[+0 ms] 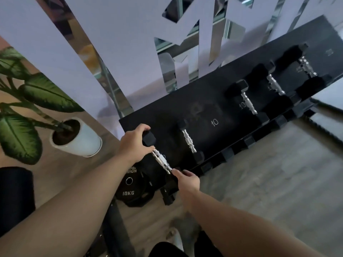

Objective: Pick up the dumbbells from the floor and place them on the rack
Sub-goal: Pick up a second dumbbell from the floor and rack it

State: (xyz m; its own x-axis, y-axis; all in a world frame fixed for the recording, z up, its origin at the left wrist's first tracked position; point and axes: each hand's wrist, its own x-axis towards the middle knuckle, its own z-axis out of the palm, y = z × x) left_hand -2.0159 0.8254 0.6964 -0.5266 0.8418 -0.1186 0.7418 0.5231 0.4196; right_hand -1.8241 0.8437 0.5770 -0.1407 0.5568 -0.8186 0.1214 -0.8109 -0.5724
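Observation:
A black dumbbell rack (209,101) with white weight numbers runs diagonally from the lower left to the upper right. At its near left end lies a small dumbbell with a chrome handle (161,160) and black heads. My left hand (134,143) wraps the far head of it. My right hand (187,179) holds the near head, which the fingers mostly hide. Several other dumbbells rest on the rack: one just to the right (189,141), one near the middle (248,103), and two more toward the far end (275,85).
A potted plant in a white pot (85,140) stands on the wooden floor left of the rack. A black 10KG weight plate (130,190) lies under the rack's near end. A mirrored wall with white panels (130,43) rises behind. Grey floor (269,173) spreads to the right.

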